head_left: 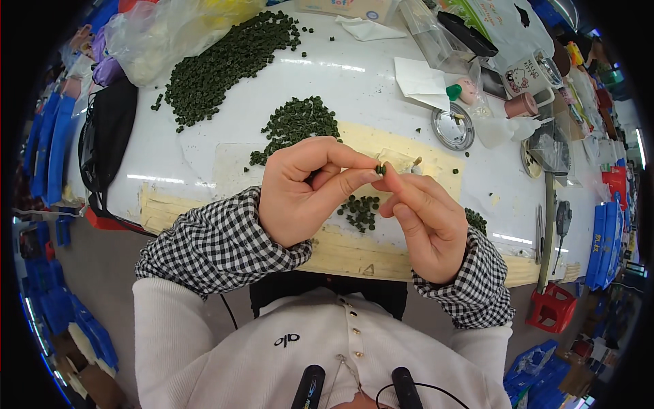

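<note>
Dark green part at the meeting fingertips, above the table.
Left hand: thumb and forefinger pinching the part; right hand: forefinger tip at it, other fingers curled, own grip on it cannot be told. Handling (judged): very light, probably stiff, easily dropped; best held by opposite sides between thumb and forefinger tips. Similar pieces lie loose in a large heap, a smaller heap and a cluster near the hands. Containers: clear bag beside the large heap, contents unclear; round metal dish, something small inside; white mug, contents not visible; clear box at right, contents unclear.
</note>
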`<state>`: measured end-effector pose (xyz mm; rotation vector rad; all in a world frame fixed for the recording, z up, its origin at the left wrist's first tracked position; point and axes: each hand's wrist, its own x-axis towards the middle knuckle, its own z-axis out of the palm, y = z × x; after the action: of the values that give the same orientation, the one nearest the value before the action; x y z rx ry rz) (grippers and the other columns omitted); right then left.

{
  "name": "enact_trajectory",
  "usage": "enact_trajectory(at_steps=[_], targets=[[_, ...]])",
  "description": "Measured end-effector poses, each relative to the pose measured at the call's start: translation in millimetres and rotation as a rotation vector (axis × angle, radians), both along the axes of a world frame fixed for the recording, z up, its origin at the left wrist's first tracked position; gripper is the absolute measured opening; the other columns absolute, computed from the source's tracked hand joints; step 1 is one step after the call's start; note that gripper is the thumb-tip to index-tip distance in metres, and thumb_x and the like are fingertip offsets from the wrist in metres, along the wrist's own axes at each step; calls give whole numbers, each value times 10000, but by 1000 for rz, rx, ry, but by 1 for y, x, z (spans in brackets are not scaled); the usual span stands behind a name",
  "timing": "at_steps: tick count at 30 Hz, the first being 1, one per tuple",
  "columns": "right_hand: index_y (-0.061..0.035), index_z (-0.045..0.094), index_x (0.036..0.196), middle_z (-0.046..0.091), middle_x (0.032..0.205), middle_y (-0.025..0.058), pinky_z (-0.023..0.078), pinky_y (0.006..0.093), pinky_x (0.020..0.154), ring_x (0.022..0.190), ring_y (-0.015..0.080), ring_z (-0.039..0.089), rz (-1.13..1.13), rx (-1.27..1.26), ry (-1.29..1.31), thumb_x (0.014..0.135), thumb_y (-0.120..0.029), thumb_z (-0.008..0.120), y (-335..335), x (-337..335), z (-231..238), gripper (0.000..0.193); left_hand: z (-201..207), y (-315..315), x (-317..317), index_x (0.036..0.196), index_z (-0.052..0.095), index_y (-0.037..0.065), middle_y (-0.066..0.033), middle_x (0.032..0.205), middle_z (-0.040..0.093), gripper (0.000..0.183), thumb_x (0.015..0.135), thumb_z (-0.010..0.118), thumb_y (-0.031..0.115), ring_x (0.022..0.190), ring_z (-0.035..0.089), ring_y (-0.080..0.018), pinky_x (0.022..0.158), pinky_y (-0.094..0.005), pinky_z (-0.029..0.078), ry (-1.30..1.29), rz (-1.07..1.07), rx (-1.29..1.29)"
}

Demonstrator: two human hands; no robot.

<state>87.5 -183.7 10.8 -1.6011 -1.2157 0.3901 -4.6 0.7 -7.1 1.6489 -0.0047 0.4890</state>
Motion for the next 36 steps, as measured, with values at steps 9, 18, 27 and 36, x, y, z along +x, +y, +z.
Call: enact_trajectory(at_steps=[9,18,27,36], targets=[[2,558,1254,612,1065,164,506,266,775,893,243,638,-46,-19,-42,843,61,578,0,-1,-1,416,2,0,1,945,680,0,51,651,471,128,818,671,-4,545,327,-14,510,-183,302,51,-12,19],[19,575,1217,613,999,164,520,277,703,814,250,637,-63,10,-214,821,66,607,2,0,-5,401,4,6,1,939,666,-7,60,633,432,120,820,676,-18,558,325,-20,531,-186,288,72,-52,123],[11,599,1181,630,907,144,509,260,643,733,225,630,-289,67,-373,834,52,608,-10,16,14,350,12,33,19,856,691,21,56,528,319,103,769,727,63,490,267,-51,467,-237,242,410,-385,447],[6,640,948,622,939,125,526,332,721,832,281,624,478,-447,165,893,-96,579,-110,-19,14,131,9,31,16,847,691,8,37,500,333,101,759,719,49,470,282,-56,446,-241,243,495,-450,523]])
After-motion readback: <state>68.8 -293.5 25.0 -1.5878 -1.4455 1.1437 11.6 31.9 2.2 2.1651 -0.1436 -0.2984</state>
